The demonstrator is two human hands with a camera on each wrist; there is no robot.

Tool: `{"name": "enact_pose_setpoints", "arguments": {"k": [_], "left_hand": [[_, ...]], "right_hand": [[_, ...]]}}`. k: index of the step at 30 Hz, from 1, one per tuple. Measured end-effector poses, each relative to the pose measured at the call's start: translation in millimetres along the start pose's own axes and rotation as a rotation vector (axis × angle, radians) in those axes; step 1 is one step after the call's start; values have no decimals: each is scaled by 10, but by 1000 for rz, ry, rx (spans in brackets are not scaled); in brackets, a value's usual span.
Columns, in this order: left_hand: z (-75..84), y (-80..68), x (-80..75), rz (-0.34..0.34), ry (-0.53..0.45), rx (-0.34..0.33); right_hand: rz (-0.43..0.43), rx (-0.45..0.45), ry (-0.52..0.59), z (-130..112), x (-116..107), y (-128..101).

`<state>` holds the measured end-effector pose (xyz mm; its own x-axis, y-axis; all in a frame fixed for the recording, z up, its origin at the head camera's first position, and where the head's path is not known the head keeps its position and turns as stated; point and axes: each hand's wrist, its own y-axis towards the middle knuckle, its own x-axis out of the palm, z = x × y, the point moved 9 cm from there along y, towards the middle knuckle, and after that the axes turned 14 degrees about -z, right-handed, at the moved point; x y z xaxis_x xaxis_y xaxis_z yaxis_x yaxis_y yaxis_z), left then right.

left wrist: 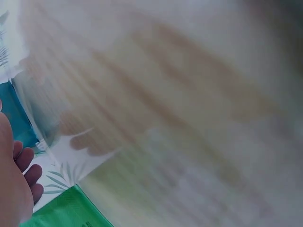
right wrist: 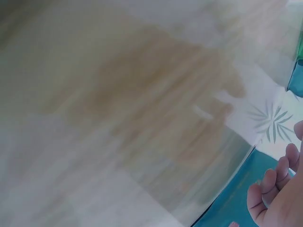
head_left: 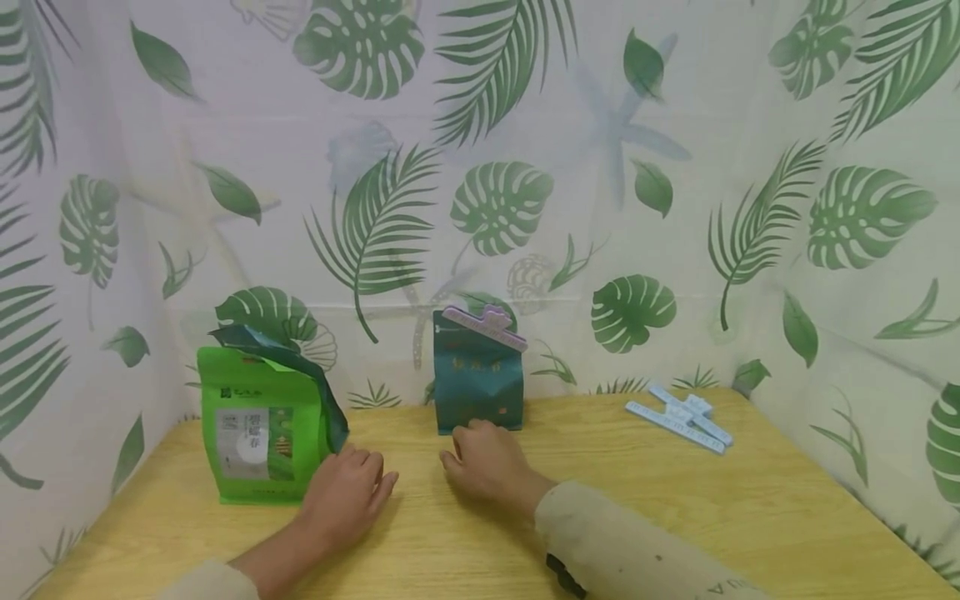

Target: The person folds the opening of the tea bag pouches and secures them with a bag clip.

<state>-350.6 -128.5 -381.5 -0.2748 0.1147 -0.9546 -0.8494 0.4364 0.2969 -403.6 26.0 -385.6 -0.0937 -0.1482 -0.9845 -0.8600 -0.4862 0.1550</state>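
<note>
Two hands, two bags, two clips on one wooden table, backed by a leaf-printed curtain. The left hand rests palm down on the table, fingers relaxed and slightly spread, gripping nothing; it lies just beside the lower right corner of the green bag, and whether skin meets the bag cannot be told. This bag stands upright at the left, its top open and its dark inner flap folded over toward the right. The right hand also rests palm down, fingers loosely curved, empty; its fingertips lie at the foot of the teal bag, contact uncertain. The teal bag stands upright near the table's rear edge, its top closed by one lilac clip set at a slant. A second clip — pale blue — lies flat on the table, well apart to the right of both hands. The hands lie near each other but apart. Both wrist views are heavily blurred — only fingers, teal and green bag edges show.
</note>
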Motion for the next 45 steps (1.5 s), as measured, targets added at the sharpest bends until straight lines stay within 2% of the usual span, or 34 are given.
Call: {"name": "enact_pose_setpoints", "arguments": {"k": [6, 16, 22, 26, 30, 37, 41, 45], "left_hand": [[-36, -82, 11, 14, -55, 34], [-27, -199, -39, 27, -55, 116], [-83, -323, -147, 107, -68, 125], [-118, -404, -215, 168, -62, 168], [-167, -477, -247, 202, -62, 203], [-311, -562, -244, 189, -49, 178], [-404, -628, -269, 214, -52, 173], [-528, -682, -310, 229, -60, 135]], "right_hand": [[-46, -27, -18, -131, 73, 53], [-79, -85, -108, -400, 159, 150], [-83, -106, -132, -556, 164, 178], [-78, -125, -157, -657, 163, 198], [-63, -161, -152, -756, 159, 213], [-5, -221, -158, -919, 99, 198], [7, -233, -171, -968, 113, 212], [18, -244, -176, -1012, 117, 226]]}}
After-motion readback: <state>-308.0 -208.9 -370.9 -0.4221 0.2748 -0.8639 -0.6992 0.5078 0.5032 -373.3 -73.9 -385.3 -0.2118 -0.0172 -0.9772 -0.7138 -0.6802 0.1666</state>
